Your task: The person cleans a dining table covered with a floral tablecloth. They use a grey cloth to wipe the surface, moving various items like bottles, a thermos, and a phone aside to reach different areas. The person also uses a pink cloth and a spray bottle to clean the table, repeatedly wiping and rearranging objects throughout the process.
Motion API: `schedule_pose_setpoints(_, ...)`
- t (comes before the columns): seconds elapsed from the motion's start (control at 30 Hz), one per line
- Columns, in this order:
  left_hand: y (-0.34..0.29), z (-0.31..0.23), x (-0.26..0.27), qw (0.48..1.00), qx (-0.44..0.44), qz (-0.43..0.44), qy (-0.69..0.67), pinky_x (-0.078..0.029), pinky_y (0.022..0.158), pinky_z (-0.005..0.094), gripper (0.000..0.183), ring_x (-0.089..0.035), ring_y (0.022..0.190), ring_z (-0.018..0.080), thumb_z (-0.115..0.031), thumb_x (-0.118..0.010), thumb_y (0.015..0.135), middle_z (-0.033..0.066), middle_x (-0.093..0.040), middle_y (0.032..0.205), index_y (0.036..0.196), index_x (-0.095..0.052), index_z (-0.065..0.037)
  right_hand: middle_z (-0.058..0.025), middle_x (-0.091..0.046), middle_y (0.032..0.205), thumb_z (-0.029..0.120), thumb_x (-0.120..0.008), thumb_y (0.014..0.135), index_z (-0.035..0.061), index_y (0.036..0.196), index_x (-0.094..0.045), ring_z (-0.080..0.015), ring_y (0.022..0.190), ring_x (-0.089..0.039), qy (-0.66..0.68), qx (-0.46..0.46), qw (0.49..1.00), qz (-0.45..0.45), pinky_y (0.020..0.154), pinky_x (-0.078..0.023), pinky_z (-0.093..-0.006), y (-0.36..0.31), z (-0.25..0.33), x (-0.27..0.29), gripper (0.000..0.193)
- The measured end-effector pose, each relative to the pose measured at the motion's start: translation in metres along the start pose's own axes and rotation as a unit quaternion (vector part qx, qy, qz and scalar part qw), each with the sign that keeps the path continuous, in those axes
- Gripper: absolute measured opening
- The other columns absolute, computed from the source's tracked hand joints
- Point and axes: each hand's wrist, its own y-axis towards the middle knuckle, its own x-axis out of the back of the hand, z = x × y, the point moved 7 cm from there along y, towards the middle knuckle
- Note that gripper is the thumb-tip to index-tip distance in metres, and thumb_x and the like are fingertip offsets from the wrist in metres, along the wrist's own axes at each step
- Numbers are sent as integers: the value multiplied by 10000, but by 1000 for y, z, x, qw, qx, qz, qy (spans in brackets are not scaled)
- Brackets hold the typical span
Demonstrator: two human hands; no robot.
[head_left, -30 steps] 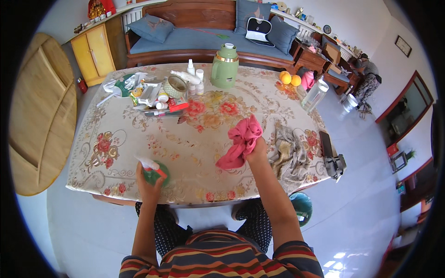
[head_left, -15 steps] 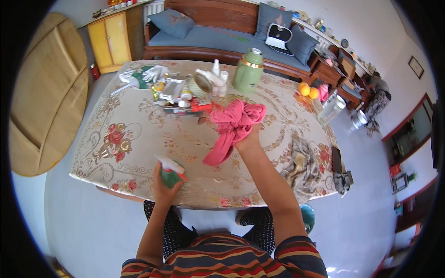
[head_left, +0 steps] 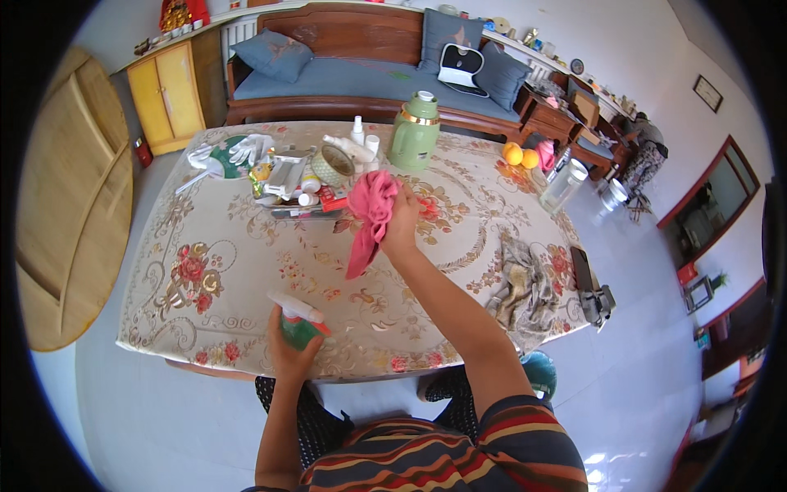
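Note:
Near the front edge of the table, my left hand (head_left: 293,348) is wrapped round a green spray bottle (head_left: 298,331) with a white and red spray head. My right hand (head_left: 401,225) grips a bunched pink cloth (head_left: 373,203) over the middle of the table, and one end of the cloth hangs down. Just beyond the cloth sits a tray of mixed small things (head_left: 305,211), with a red packet (head_left: 332,199) close to the cloth. The table wears a floral cloth cover (head_left: 246,283). Whether the pink cloth touches the cover, I cannot tell.
A green thermos (head_left: 414,135) stands at the back, right of several white bottles. White gloves (head_left: 250,149) lie back left. Oranges (head_left: 515,154) and a glass jar (head_left: 564,187) are back right. A crumpled patterned cloth (head_left: 525,287) lies right, beside a black strap-like object (head_left: 592,291).
My right hand and the pink cloth have shifted left, and the cloth hangs narrower. My left hand still holds the spray bottle in about the same place. The view has turned slightly.

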Motion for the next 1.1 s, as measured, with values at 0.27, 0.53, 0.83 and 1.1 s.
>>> schedule_pose_setpoints(0.27, -3, 3, -1, 1000, 0, -4, -18, -356, 1010, 374, 907, -442, 1189, 267, -36, -747, 632, 163, -428, 1304, 1400, -265, -10, -174, -567, 1136, 143, -585, 846, 20, 1237, -483, -261, 1068, -541, -400, 129, 864, 276, 936, -417, -331, -62, -15, 11, 422)
schedule_pose_setpoints(0.53, -2, -2, -1, 999, -43, -17, 23, -311, 1035, 373, 834, -414, 1214, 279, -57, -709, 677, 170, -425, 1309, 1388, -278, 0, -143, -552, 1170, 212, -691, 749, 71, 1177, -566, -343, 1121, -476, -725, 270, 631, 61, 951, -362, -451, -70, 107, 243, 467)
schedule_pose_setpoints(0.83, -4, 20, 3, 997, -29, -20, 75, -274, 1054, 367, 774, -360, 1254, 284, -160, -662, 793, 198, -362, 1362, 1400, -221, 32, -137, -477, 1324, 405, -601, 797, 108, 1202, -572, -389, 1296, -322, -776, 112, 620, 30, 1062, -229, -528, -93, 98, 344, 504)
schedule_pose_setpoints(1.1, -8, 19, 6, 989, 3, -64, 136, -249, 1074, 393, 836, -333, 1281, 340, -226, -680, 785, 247, -339, 1377, 1393, -193, 77, -88, -578, 1016, 206, -664, 745, 74, 1018, -613, -305, 988, -502, -677, 242, 680, 146, 831, -396, -470, -72, 66, 245, 307)
